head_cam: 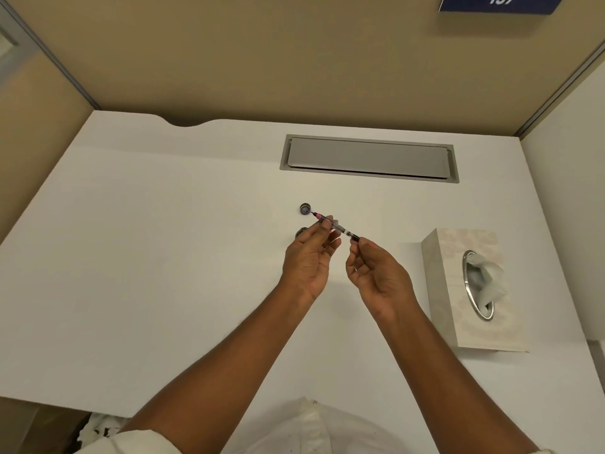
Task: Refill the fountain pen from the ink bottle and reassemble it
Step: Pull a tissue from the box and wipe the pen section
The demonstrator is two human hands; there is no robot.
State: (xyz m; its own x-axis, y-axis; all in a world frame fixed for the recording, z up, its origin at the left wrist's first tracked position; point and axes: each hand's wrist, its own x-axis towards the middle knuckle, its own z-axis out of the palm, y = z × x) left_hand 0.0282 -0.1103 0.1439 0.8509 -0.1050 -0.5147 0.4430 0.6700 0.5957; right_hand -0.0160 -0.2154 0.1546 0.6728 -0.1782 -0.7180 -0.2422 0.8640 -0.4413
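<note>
A slim fountain pen section with a clear ink converter is held above the white desk, slanting from upper left to lower right. Its pink nib end points at a small round dark ink bottle, seen from above; I cannot tell whether they touch. My left hand pinches the pen near its front. My right hand pinches the dark knob at the converter's rear end. A second small dark round object, perhaps the bottle cap, lies partly hidden behind my left fingers.
A tissue box with a metal oval opening stands to the right of my hands. A grey cable hatch is set into the desk farther back. Beige partition walls close off the back and both sides.
</note>
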